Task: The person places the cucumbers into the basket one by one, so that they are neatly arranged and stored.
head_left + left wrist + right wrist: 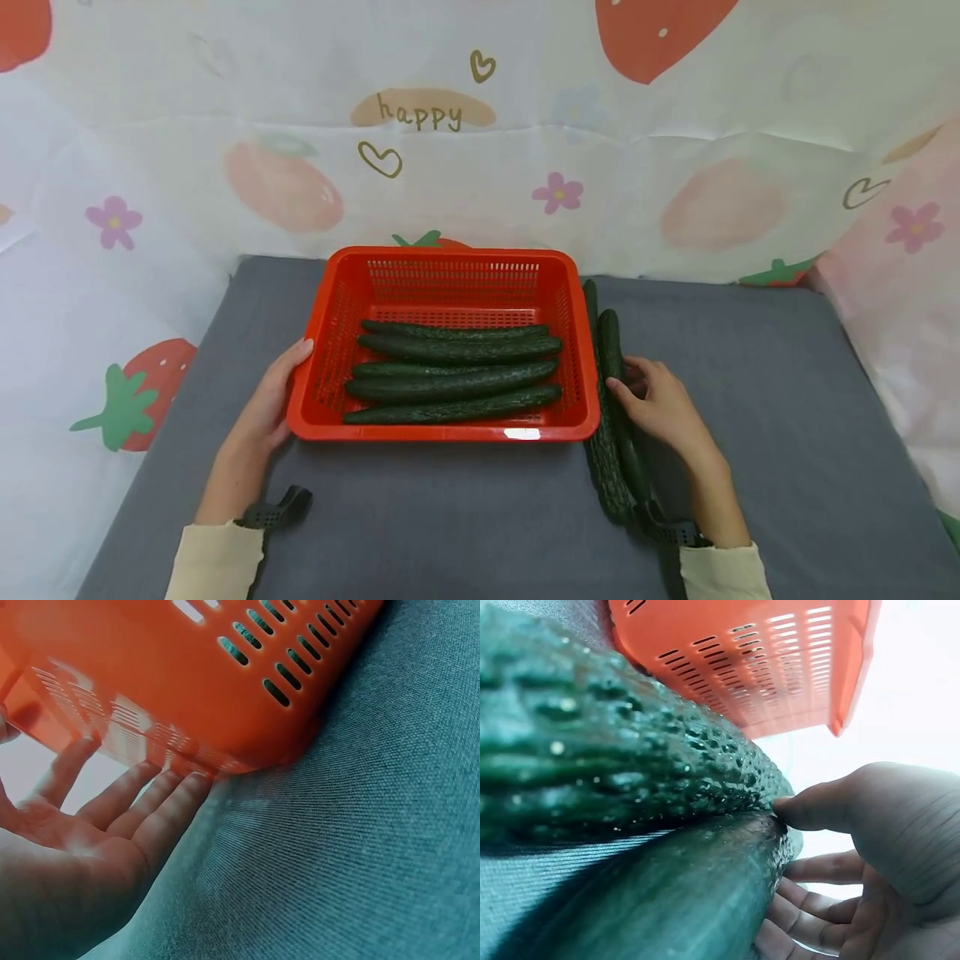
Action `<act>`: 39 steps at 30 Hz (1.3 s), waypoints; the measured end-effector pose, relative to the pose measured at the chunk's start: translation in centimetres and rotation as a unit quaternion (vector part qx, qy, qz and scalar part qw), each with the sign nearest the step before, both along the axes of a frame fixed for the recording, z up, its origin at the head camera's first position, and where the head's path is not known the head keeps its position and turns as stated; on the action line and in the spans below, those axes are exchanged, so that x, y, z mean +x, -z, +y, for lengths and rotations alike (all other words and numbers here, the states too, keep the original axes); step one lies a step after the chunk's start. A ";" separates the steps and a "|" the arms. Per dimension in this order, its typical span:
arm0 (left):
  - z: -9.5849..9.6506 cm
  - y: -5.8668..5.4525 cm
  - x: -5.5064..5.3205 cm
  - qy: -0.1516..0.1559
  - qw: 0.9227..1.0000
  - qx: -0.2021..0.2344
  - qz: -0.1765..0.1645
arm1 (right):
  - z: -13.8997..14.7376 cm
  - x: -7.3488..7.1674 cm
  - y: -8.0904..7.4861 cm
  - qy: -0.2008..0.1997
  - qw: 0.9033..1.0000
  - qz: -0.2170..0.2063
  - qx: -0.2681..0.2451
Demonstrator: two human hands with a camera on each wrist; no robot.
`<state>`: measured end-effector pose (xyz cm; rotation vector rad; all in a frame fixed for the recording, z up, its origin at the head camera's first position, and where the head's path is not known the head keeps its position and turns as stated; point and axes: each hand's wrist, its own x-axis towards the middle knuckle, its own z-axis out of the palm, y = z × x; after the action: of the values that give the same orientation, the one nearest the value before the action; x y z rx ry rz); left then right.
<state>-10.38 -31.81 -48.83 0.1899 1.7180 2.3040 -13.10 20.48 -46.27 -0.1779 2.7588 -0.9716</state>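
Observation:
A red plastic basket [442, 434] with slotted walls sits on the grey cloth. Several dark green cucumbers [453, 387] lie crosswise inside it. At the basket's left side, my left hand [264, 398] holds the rim, its thumb at the top edge and its fingers [169, 814] against the outer wall. Two more cucumbers lie lengthwise outside the right wall. The outer one, a smoother cucumber [667, 889], is between the thumb and fingers of my right hand [663, 406]. Beside it, the bumpy cucumber [630, 761] lies closer to the basket; my right thumb tip is near it.
Grey cloth [450, 517] covers the table in front of and beside the basket. Behind it hangs a white curtain [480, 183] printed with strawberries, flowers and hearts. Black wrist straps [273, 510] are on both arms.

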 end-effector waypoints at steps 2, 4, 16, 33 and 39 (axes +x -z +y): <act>0.0 -0.1 0.0 0.002 1.000 0.005 0.004 | 0.0 -0.1 0.0 -0.003 1.000 0.000 0.005; 0.0 -0.1 0.0 0.005 1.000 0.013 0.002 | 0.1 -0.1 0.1 -0.003 1.000 0.000 0.009; -0.1 -0.2 0.1 -0.013 1.000 -0.008 -0.003 | 0.4 -0.3 0.2 -0.011 1.000 -0.019 0.008; 0.2 -0.2 0.1 -0.013 1.000 -0.005 -0.002 | 0.0 -0.1 -1.0 0.029 0.997 -0.059 0.050; 0.2 -0.3 0.1 -0.017 1.000 -0.006 -0.009 | 0.0 0.1 -1.2 0.035 0.997 -0.059 0.030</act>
<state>-10.31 -31.61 -48.51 0.1382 1.7383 2.3124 -13.04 20.51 -45.10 -0.0147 2.6986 -0.8835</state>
